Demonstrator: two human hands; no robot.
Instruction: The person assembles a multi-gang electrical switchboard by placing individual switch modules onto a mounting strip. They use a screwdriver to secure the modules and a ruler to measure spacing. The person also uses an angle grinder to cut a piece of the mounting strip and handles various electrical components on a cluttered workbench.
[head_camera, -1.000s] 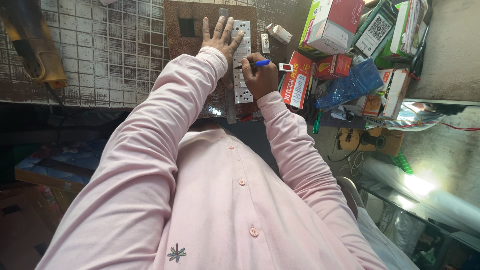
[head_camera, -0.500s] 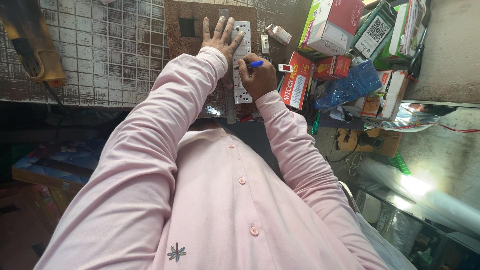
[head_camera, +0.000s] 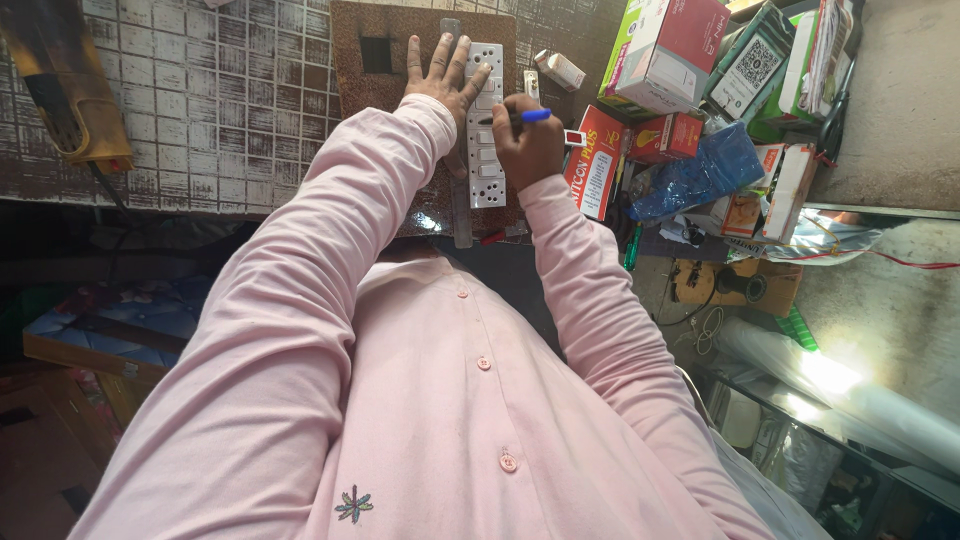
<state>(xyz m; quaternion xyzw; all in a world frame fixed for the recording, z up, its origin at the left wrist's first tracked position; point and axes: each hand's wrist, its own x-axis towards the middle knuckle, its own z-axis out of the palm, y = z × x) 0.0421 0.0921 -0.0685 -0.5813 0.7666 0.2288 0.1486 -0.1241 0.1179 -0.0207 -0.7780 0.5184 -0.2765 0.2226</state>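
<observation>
**Operator:** My right hand (head_camera: 527, 150) is closed around a blue pen (head_camera: 518, 116), fingers curled tight on the barrel. My left hand (head_camera: 445, 80) grips nothing: it lies flat with the fingers spread, pressing on the upper part of a white switch-and-socket plate (head_camera: 486, 140).

**Observer:** Where does that plate sit?

**Operator:** On a brown board (head_camera: 375, 90) with a square cut-out, which lies on the tiled surface (head_camera: 200, 100). A narrow grey strip (head_camera: 460, 215) runs under or beside the plate; I cannot tell which.

**Observer:** And which way does the plate run?

**Operator:** Its long axis runs straight away from my chest, top to bottom in the head view. The pen lies across that axis, with its tip pointing left toward the plate's right edge, about level with my left fingertips.

**Observer:** Which hand is nearer?

**Operator:** Both touch or nearly touch it. The left is on it from the left side; the right sits just beside its right edge, in front of the red carton (head_camera: 596, 160) and the pile of boxes (head_camera: 700, 60).
</observation>
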